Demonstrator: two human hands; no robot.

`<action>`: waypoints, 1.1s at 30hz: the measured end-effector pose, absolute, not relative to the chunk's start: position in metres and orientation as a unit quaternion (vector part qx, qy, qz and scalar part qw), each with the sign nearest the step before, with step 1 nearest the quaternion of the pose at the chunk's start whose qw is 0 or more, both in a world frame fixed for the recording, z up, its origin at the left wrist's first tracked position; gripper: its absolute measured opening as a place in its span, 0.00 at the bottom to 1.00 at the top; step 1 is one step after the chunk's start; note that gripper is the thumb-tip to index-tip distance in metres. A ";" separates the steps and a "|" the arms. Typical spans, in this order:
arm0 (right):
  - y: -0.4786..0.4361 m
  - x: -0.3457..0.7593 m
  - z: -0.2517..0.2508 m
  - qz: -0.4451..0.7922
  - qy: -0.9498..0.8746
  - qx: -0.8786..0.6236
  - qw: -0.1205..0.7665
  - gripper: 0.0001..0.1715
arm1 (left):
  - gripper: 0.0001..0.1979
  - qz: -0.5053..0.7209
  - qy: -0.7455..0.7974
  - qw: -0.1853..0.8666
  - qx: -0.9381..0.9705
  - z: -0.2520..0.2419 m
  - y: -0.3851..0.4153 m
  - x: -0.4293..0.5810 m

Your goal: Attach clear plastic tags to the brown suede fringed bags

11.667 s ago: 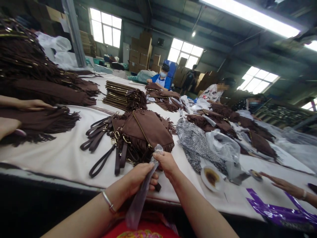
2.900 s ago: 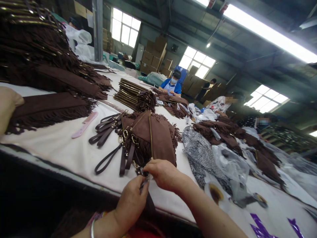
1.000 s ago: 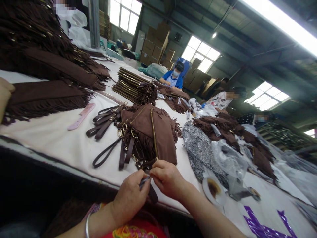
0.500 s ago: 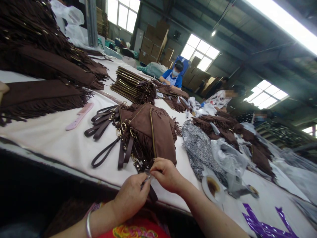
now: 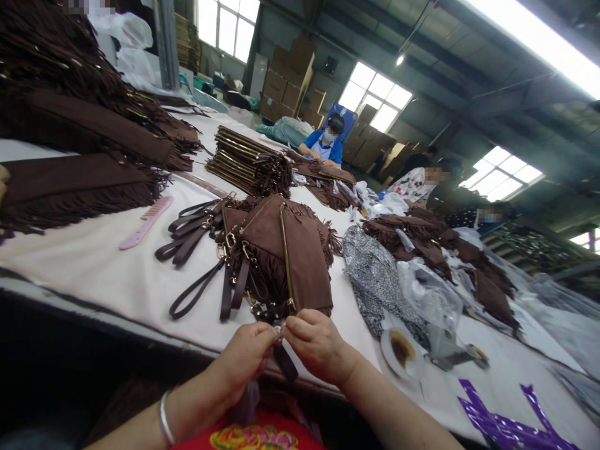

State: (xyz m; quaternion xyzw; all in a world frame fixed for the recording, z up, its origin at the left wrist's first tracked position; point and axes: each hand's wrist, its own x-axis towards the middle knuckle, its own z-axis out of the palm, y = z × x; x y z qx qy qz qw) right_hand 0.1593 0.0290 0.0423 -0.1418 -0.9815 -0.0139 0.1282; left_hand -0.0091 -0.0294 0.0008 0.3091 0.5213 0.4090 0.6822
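Observation:
At the table's front edge, my left hand [image 5: 250, 353] and my right hand [image 5: 319, 344] are closed in pinches, fingertips meeting. Between them shows a small shiny piece [image 5: 278, 330], too small to name for certain. A dark brown strap [image 5: 285, 364] hangs just below the fingertips. Directly beyond lies a pile of brown fringed pouches [image 5: 307, 262] with gold zips; the nearest one almost touches my right hand. Several looped wrist straps [image 5: 199, 290] with gold clasps spread out to the left of the pouches.
A pink comb [image 5: 146, 224] lies at left, near tall stacks of fringed pouches [image 5: 79, 181]. To the right are grey speckled cloth [image 5: 372, 275], a tape roll [image 5: 398, 351], clear plastic bags [image 5: 431, 294] and purple film [image 5: 506, 422]. A co-worker [image 5: 325, 144] sits across the table.
Both hands have shifted their grip around the small shiny piece. My left hand has turned, its fingertips now pointing at the right hand's. The view has moved slightly.

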 end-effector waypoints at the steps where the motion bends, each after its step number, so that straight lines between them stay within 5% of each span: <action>1: 0.026 0.162 0.041 -0.026 -0.982 -0.146 0.121 0.13 | 0.14 0.410 0.495 0.714 0.279 0.002 -0.030 -0.010; 4: 0.011 0.172 0.035 0.003 -0.976 -0.175 0.127 0.17 | 0.15 0.421 0.457 0.745 0.241 0.004 -0.031 -0.013; 7: -0.002 0.180 0.023 0.161 -0.906 -0.321 0.223 0.13 | 0.15 0.432 0.465 0.728 0.259 0.002 -0.031 -0.016; 11: -0.001 0.174 0.008 0.531 -0.545 -0.581 0.290 0.24 | 0.17 0.440 0.442 0.719 0.306 0.000 -0.033 -0.013; 14: 0.009 0.164 0.000 0.722 -0.274 -0.561 0.299 0.27 | 0.18 0.433 0.422 0.725 0.330 0.003 -0.034 -0.011; 22: 0.018 0.163 -0.005 0.665 -0.323 -0.489 0.463 0.25 | 0.20 0.341 0.447 0.753 0.342 0.021 -0.016 -0.004; 29: 0.020 0.175 0.007 0.814 -0.193 -0.390 0.385 0.39 | 0.19 0.406 0.431 0.685 0.424 0.015 -0.018 0.034; 33: 0.051 0.180 0.013 0.723 -0.136 -0.367 0.570 0.22 | 0.09 0.317 0.431 0.605 0.590 0.025 -0.020 0.040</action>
